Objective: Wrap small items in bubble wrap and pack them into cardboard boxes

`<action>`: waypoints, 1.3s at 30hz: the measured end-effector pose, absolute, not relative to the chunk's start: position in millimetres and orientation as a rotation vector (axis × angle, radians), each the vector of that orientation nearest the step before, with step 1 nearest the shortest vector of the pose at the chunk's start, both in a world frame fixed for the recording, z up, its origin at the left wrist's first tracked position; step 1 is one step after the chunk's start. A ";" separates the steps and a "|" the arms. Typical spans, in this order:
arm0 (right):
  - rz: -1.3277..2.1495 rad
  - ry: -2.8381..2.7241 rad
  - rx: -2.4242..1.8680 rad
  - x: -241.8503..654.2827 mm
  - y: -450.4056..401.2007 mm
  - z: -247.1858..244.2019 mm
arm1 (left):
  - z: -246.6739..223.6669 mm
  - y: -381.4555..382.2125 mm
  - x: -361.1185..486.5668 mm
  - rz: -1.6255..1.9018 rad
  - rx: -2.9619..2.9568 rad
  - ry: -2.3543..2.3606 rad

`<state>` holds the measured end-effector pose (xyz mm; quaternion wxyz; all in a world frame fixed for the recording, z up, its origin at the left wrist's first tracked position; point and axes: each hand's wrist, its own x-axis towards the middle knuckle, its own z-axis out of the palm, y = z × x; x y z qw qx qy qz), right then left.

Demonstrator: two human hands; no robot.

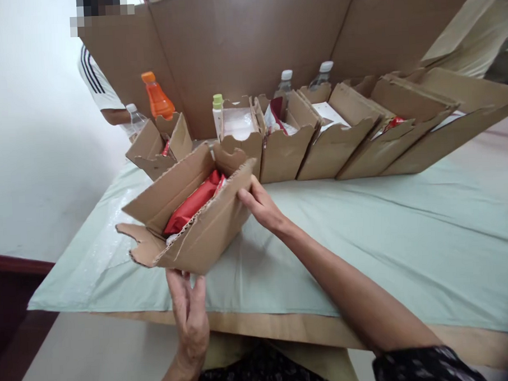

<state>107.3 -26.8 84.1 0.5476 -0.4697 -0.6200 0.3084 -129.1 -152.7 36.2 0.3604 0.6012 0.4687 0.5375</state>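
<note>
An open-topped cardboard box (216,228) is tilted over the near left part of the table, with a red packet (192,207) inside it. My left hand (188,308) supports the box from below at its near left end, the fingertips hidden under the cardboard. At the box's far right end, my right hand (261,204) grips the side, thumb on the outer face. Behind it a smaller box (151,155) holds something red. A row of similar boxes, among them one (284,155) with a dark red and white packet, stands to the right.
A tall cardboard panel (252,50) rises behind the boxes. Near it stand an orange bottle (157,99), a green-capped bottle (217,113) and clear bottles. Pale green cloth (323,232) covers the table. A person's striped sleeve (97,79) shows at the back left.
</note>
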 end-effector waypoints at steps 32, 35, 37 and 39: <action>0.351 -1.346 -1.314 57.6 46.1 18.3 | 31.4 -123.7 -92.4 1.207 1.633 1.171; 0.351 -1.322 -1.335 58.0 45.1 11.7 | 31.9 -110.5 -96.1 1.178 1.665 1.176; 0.350 -1.260 -1.346 61.1 48.3 8.1 | 30.5 -97.4 -98.8 1.167 1.698 1.184; 0.357 -1.181 -1.358 66.8 54.1 4.0 | 28.3 -80.6 -99.4 1.159 1.740 1.185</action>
